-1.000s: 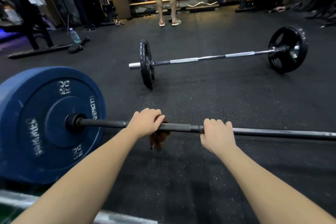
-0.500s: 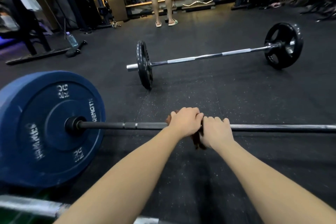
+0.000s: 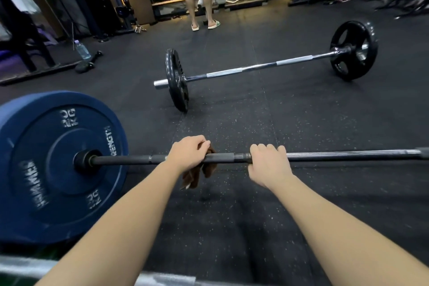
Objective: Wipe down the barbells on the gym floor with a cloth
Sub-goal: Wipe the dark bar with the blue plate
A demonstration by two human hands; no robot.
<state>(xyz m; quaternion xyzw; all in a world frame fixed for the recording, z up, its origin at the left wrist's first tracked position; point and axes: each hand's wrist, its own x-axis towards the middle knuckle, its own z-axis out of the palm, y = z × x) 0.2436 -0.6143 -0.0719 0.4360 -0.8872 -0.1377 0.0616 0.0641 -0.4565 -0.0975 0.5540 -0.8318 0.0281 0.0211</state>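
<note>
Left hand is sliding the brown cloth back toward the blue plate, right hand clamping the near bar; far barbell is awaiting wiping

1. The floor was dark rubber matting flecked with pale specks, with seams between the mats.
2. A near barbell rested on it by a big blue plate at the left.
3. A second barbell lay farther back on two black plates.
4. A water bottle stood at the far left beside a small dark dumbbell.
5. A person in sandals stood at the back.
</note>
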